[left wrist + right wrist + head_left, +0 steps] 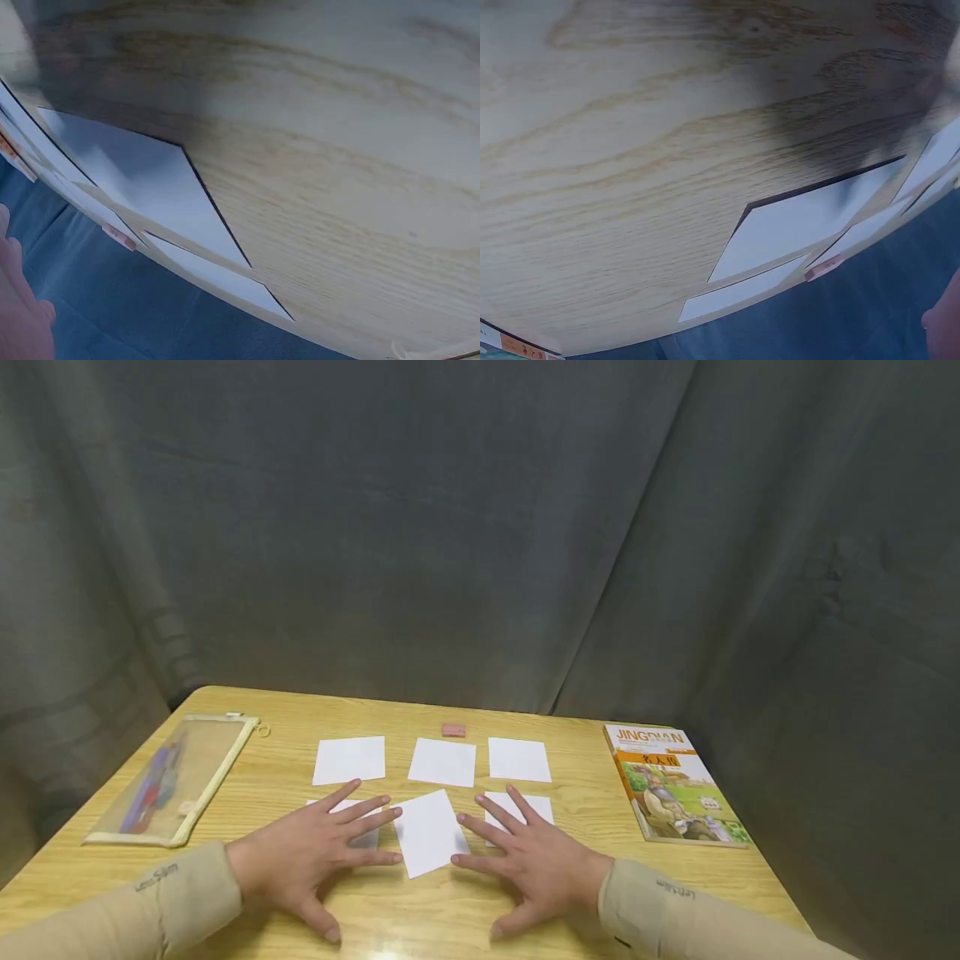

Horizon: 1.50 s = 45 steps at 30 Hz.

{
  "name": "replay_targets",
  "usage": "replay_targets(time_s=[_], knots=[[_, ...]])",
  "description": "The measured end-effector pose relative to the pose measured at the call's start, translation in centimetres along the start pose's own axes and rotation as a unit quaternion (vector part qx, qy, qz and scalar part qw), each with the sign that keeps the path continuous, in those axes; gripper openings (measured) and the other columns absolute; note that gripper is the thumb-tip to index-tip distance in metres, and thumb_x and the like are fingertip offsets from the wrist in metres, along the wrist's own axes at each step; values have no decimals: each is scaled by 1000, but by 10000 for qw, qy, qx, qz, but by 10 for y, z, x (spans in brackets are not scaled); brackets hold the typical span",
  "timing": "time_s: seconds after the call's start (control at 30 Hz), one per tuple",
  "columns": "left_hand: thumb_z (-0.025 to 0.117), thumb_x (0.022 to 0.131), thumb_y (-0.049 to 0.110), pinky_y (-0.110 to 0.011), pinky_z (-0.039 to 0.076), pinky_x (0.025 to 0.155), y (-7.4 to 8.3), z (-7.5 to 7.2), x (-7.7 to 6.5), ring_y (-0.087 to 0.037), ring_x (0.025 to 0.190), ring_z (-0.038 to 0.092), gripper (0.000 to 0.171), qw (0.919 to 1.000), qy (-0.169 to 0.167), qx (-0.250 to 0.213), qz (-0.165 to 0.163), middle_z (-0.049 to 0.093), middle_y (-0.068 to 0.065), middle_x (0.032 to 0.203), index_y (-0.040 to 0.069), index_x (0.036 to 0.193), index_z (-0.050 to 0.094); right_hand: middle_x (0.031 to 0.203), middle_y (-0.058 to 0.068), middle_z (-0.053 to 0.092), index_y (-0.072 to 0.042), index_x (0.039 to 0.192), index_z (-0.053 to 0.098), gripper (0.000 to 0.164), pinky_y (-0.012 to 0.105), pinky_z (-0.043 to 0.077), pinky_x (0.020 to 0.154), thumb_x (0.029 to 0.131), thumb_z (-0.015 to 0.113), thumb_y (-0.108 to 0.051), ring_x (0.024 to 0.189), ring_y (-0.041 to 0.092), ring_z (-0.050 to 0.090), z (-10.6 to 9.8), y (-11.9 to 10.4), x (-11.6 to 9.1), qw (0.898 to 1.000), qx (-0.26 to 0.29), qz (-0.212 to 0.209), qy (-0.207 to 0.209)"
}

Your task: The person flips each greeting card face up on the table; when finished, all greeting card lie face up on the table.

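Several white square paper cards lie in two rows on the wooden table. The far row holds a left card (348, 761), a middle card (442, 762) and a right card (519, 760). In the near row, the middle card (431, 833) is turned askew between both hands. My left hand (300, 856), palm down with fingers spread, partly covers the near left card (366, 840). My right hand (536, 868), spread likewise, overlaps the near right card (536, 807). Neither hand grips anything; whether fingertips touch the cards is unclear. Wrist views show only hand edges.
A pink eraser (453, 730) lies behind the far middle card. At the left is a mesh zip pouch (206, 777) with pens inside. A book (675, 785) with an illustrated cover lies at the right. A grey curtain (420, 543) hangs behind the table (405, 918).
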<state>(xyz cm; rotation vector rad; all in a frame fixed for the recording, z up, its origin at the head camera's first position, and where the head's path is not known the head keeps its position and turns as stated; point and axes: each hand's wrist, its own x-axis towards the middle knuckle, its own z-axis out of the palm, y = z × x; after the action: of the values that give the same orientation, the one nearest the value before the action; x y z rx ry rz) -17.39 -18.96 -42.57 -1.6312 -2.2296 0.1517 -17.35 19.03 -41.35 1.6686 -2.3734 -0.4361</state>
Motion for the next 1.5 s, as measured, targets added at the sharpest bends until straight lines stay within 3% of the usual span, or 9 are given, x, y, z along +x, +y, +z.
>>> replay_targets(time_s=[0.27,0.43,0.63,0.8,1.07,1.23,1.3,1.4,1.5], knots=[[48,78,94,-52,2,123,-14,-7,6,-36,148,36,97,9998,-87,-134,-90,38,-13,163,33,154,51,170,11,22,-34,160,40,85,67,15,120,91,46,-83,155,40,15,-5,9,4,9981,533,282,-120],[61,77,87,-57,13,121,-28,-9,21,-36,150,32,96,9983,-167,-365,-433,34,-14,165,31,154,51,170,11,20,-31,159,43,82,67,11,121,91,55,-76,156,39,12,-7,28,5,9921,882,889,-94],[64,80,82,-64,17,121,-47,-6,48,-38,153,26,97,9923,-481,-490,-1027,28,-17,167,27,158,46,171,11,17,-28,161,40,81,69,8,120,93,59,-68,156,41,8,-2,57,4,9719,1466,1844,59],[63,83,80,-64,16,121,-65,-4,72,-38,153,25,99,9874,-548,-525,-1387,28,-20,166,24,161,41,171,16,12,-22,162,36,80,70,13,119,97,60,-61,155,44,9,0,78,-2,9461,2038,2492,357],[62,88,73,-59,5,124,-77,2,115,-32,157,9,95,9735,-832,-1076,-1840,15,-11,171,28,165,29,170,20,9,-15,164,30,74,73,18,116,103,56,-49,153,48,11,11,99,-10,8840,3065,3475,623],[56,90,77,-54,3,125,-82,10,146,-28,158,5,95,9652,-1055,-1282,-2018,10,-7,172,30,166,24,168,25,14,-9,166,18,76,71,20,117,108,47,-48,152,50,14,29,113,-15,8276,3681,4182,680],[56,90,76,-51,6,126,-82,14,158,-29,158,7,96,9595,-1126,-1486,-2111,10,-9,172,29,166,22,164,30,22,-2,164,18,75,67,23,118,109,44,-46,150,50,22,36,118,-16,7998,3879,4507,817],[56,92,74,-45,17,126,-77,21,176,-27,157,11,96,9457,-1269,-1887,-2324,11,-11,172,28,167,17,154,36,38,9,159,23,74,63,31,116,110,41,-43,142,50,37,41,122,-17,7608,4085,4958,919],[55,92,74,-49,29,121,-70,32,195,-25,156,19,97,9307,-1386,-2249,-2531,13,-10,172,26,167,16,143,37,48,14,154,31,67,60,41,109,111,42,-37,132,49,48,46,124,-17,7169,4361,5353,965]])
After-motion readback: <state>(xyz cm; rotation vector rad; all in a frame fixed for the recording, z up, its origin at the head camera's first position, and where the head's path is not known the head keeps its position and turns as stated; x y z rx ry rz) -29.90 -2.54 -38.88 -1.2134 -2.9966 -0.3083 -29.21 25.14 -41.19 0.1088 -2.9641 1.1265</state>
